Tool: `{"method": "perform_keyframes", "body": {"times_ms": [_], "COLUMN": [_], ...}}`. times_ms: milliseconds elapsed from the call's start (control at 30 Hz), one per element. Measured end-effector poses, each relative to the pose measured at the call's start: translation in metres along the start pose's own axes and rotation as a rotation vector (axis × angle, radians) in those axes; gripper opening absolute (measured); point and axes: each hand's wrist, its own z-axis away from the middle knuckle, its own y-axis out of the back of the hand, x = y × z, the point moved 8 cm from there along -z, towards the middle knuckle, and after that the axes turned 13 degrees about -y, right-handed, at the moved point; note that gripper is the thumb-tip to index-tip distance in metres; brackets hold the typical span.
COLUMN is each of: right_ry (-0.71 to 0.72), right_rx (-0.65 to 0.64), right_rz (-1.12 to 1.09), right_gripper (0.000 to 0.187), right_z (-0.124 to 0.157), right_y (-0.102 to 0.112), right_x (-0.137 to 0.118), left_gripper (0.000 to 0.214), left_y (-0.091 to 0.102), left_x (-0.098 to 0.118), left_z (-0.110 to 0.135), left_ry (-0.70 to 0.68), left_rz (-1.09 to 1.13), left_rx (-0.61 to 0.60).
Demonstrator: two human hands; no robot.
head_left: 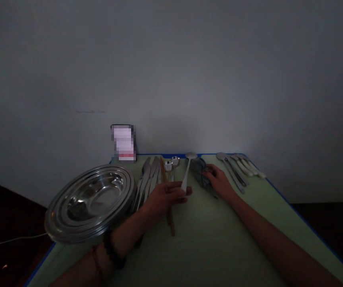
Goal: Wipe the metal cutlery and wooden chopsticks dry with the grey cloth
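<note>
My left hand (165,196) is closed on the handle of a long silver spoon (188,169), whose bowl points toward the wall. My right hand (219,181) rests with fingers curled on a dark grey cloth (200,169) lying just right of the spoon. A row of silver cutlery (147,179) lies left of my left hand, and two small round spoons (171,164) sit behind it. A pair of brown chopsticks (170,223) runs under my left hand. The light is dim.
A stack of steel plates (90,201) sits at the table's left edge. More spoons and white-handled utensils (239,167) lie at the far right. A small blurred card (123,142) leans on the wall. The pale green table (213,247) has a blue rim.
</note>
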Motion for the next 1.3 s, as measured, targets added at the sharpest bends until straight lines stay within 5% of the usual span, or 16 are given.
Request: {"method": "perform_keyframes", "body": {"times_ms": [200,367,567,900,1300], "right_ry": [-0.084,-0.121,-0.246,-0.258,-0.384], "right_rx": [0.123,0.204,0.056,-0.335,-0.312], "right_rz": [-0.21,-0.43,-0.634,-0.838,-0.976], "right_gripper": [0.016,0.015,0.011,0.017,0.016], "right_z": [-0.009,-0.012,-0.024,-0.013,-0.006], "right_y": [0.007,-0.007,-0.021,-0.044,-0.046], "right_x": [0.005,0.012,0.025,-0.001,0.003], "left_gripper": [0.027,0.016,0.023,0.029,0.036], "left_y": [-0.008,-0.001,-0.007,0.015,0.019], "left_x": [-0.003,0.014,0.025,0.001,-0.006], "left_z": [0.005,0.008,0.019,0.012,0.011], "left_ry": [-0.049,-0.233,-0.311,-0.19,-0.129], "left_rz": [0.148,-0.206,-0.47,-0.114,-0.108], "left_rx": [-0.012,-0.017,0.023,0.201,0.205]}}
